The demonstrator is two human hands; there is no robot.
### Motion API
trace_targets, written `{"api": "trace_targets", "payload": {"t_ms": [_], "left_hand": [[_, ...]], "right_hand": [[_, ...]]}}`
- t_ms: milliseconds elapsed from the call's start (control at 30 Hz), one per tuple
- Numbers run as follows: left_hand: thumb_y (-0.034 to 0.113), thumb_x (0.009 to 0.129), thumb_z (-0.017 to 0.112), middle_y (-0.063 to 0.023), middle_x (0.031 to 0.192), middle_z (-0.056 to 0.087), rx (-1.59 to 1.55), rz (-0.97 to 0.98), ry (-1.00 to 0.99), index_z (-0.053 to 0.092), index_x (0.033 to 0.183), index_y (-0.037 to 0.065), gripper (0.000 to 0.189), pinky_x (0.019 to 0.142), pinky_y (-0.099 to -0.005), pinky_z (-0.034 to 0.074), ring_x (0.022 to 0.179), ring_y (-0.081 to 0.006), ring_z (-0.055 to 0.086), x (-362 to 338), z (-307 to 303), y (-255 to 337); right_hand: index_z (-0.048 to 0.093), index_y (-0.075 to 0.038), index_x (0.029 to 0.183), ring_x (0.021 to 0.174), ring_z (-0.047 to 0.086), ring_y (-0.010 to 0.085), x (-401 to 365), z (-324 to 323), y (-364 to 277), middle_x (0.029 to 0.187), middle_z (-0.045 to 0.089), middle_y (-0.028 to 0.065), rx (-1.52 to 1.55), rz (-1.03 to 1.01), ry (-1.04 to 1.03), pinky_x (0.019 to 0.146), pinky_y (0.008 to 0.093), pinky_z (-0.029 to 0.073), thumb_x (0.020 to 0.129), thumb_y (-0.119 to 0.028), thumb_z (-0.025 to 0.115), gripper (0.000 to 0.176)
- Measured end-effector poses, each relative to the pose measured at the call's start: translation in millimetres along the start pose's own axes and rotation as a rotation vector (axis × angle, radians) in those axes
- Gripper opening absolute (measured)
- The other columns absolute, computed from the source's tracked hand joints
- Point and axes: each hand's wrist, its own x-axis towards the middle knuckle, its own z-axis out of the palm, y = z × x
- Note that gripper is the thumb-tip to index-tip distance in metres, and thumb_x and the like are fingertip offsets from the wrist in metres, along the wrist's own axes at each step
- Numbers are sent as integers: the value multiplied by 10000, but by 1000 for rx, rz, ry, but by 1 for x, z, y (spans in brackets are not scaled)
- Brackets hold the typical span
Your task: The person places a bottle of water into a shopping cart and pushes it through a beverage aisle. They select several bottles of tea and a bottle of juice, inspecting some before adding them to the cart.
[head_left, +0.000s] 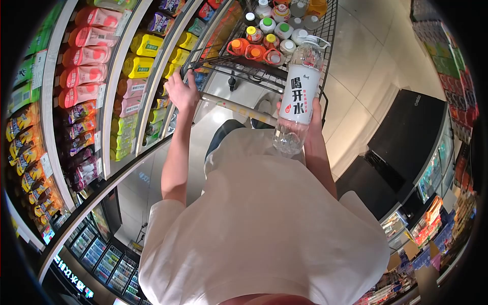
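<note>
My right hand (316,119) is wrapped round a large clear bottle (300,94) with a white label and black characters. The bottle stands nearly upright over the right end of the shopping cart's handle (236,108), and a white carry loop shows at its top. My left hand (182,91) is raised beside the shelf edge, near the cart's left corner, with its fingers apart and nothing in them. Several bottles with orange, yellow, green and white caps (269,43) stand in the wire cart (329,35) beyond my hands.
On the left, long shelves (105,101) hold rows of pink, yellow, green and orange packs. A black cabinet (406,137) stands on the right, with stocked shelves behind it. Pale floor tiles (356,71) show between the cart and the cabinet. Lit drink coolers (107,264) are at lower left.
</note>
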Motion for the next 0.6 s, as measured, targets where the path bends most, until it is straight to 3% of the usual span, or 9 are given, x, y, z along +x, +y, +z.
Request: {"api": "trace_targets", "payload": {"t_ms": [100, 267, 600], "left_hand": [[435, 1081, 676, -206, 1281, 692, -14, 32, 21, 678, 1434, 61, 514, 1066, -523, 482, 1188, -423, 589, 12, 6, 5], [376, 1071, 654, -203, 1276, 694, -35, 55, 13, 677, 1439, 57, 487, 1059, -519, 480, 1172, -418, 586, 33, 17, 12], [347, 1016, 702, -200, 1215, 705, -140, 177, 134, 705, 1376, 48, 468, 1002, -530, 503, 1116, -432, 600, 65, 40, 27]], "right_hand": [[464, -6, 1616, 1275, 723, 454, 9, 0, -5, 1438, 669, 321, 3, -11, -14, 991, 616, 632, 1065, -751, 511, 928], [455, -20, 1623, 1321, 694, 482, 24, 15, -15, 1449, 665, 284, -82, -103, 210, 981, 671, 624, 1067, -735, 525, 909], [437, 4, 1613, 1270, 719, 466, 51, 26, -38, 1408, 660, 296, -123, -183, 136, 915, 616, 676, 1092, -702, 512, 880]]}}
